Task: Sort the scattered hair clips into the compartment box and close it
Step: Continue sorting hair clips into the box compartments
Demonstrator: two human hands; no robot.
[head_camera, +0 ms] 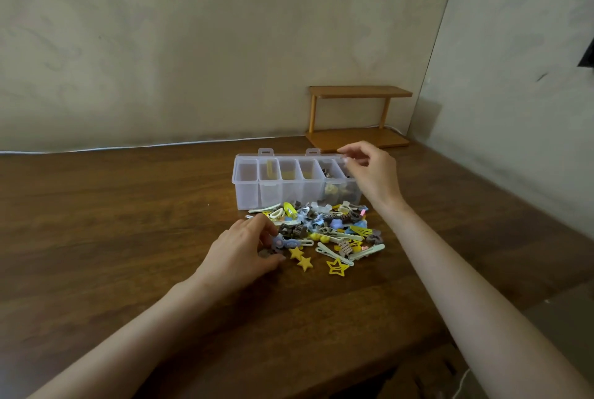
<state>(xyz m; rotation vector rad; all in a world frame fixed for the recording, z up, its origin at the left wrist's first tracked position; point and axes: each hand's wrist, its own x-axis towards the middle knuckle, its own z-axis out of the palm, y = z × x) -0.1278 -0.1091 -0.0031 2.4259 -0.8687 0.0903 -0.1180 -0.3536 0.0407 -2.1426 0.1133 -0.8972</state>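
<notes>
**Head view**

- Clear plastic compartment box [283, 186] – stands lengthwise on the brown wooden table [128, 237], just behind the clip pile. The lid is open, with two latch tabs showing along the far rim. It holds a row of compartments: a yellow ring-shaped piece [270, 168] stands upright in the second from the left, and dark clips [329, 173] lie in one near the right end.
- Heap of mixed plastic hair clips [324, 231] – yellow, blue, brown, white and purple, touching the box's front wall and spreading toward the viewer. At its near edge lie a solid yellow double-star clip [300, 258] and an outlined yellow star clip [337, 267].
- Left hand [244, 254] – palm down at the heap's left edge, fingers curled onto the clips, thumb tip beside a purple clip [278, 242]. Whether it grips any piece cannot be told.
- Right hand [369, 173] – raised over the box's right end, thumb and forefinger drawn together above the last compartment. Whether a clip sits between them cannot be told.
- Small two-tier wooden shelf [360, 115] – in the far corner, against the wall.
- White cable [128, 147] – runs along the table's back edge.
</notes>
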